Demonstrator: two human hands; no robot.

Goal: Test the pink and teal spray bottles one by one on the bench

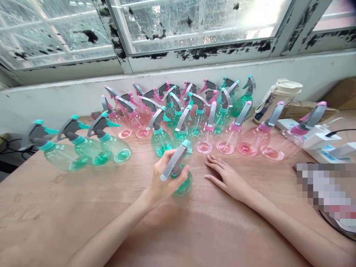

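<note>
My left hand is wrapped round the neck of a green spray bottle with a grey and teal trigger head. That bottle is upright at the middle of the table, its neck partly hidden by my fingers. Lying on the tabletop to its right, my right hand has its fingers spread and holds nothing. Just beyond my right fingertips stands a pink spray bottle, one of several pink ones in a row. Green spray bottles stand beyond my left hand.
Three green spray bottles stand at the left. More pink and green ones crowd toward the wall. A cream-lidded tumbler, white power strips with plugs and a blurred-out item are at the right. A window runs behind the wooden table.
</note>
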